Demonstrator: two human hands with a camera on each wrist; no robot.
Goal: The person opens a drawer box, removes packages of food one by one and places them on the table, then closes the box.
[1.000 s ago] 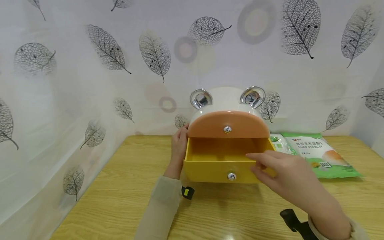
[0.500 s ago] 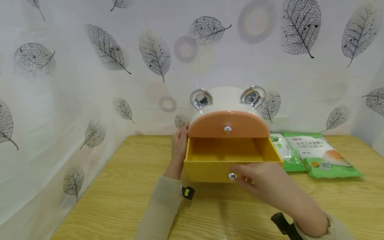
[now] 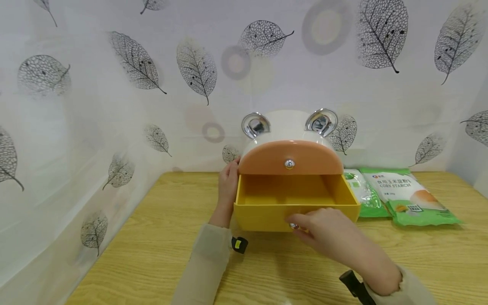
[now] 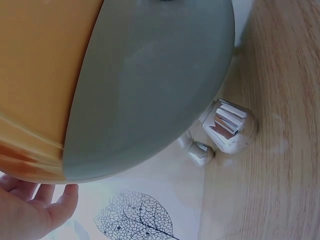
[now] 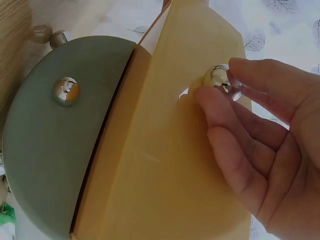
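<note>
A white drawer cabinet [image 3: 289,123] with two shiny round ears stands on the table. Above is its orange half-round drawer front [image 3: 267,161]; below that, the yellow drawer [image 3: 259,217] sticks far out with nothing inside. My right hand [image 3: 331,233] pinches the yellow drawer's silver knob [image 5: 218,76] between thumb and index finger, the other fingers curled beside it. My left hand [image 3: 227,186] rests against the cabinet's left side, fingertips at its edge in the left wrist view. The wrist views show a grey-green lower half-round front [image 5: 55,135] that the head view hides.
Two green-and-white bags lie right of the cabinet: a corn starch bag [image 3: 408,197] and another bag [image 3: 364,195] partly behind the drawer. Stubby silver feet [image 4: 230,126] lift the cabinet off the wooden table [image 3: 152,250]. A leaf-patterned cloth [image 3: 160,63] hangs behind.
My right hand has come down and left from the drawer's right rim to the knob and pinches it. The left hand and the drawer have stayed put.
</note>
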